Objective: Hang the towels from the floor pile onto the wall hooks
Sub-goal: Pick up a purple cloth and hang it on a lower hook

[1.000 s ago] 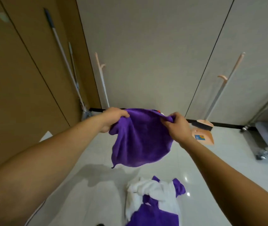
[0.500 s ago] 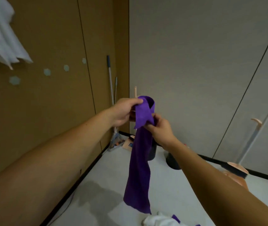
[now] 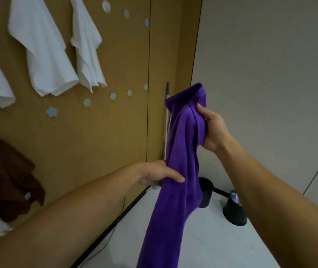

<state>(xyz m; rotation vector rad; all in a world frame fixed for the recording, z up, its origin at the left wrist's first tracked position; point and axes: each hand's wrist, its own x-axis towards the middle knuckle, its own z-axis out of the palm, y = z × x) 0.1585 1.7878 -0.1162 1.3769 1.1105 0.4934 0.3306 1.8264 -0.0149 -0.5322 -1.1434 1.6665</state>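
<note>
Fingers (image 3: pixel 174 176) of the left hand (image 3: pixel 154 176), held before the brown panelled wall (image 3: pixel 115 132) carrying white cloth towels (image 3: pixel 46 55) and pale flower-shaped hooks (image 3: pixel 87 102), pinch the long purple microfibre towel (image 3: pixel 179 200) at mid-length. Right hand (image 3: pixel 213 130) fingers, largely hidden behind cloth, apparently curl round the bunched upper end. Towel hangs vertically, clear of the hooks.

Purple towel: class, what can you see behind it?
A pole leaning in the corner and a black pot on the floor show past the purple towel. The pole's lower end and the pot's left side are covered.
</note>
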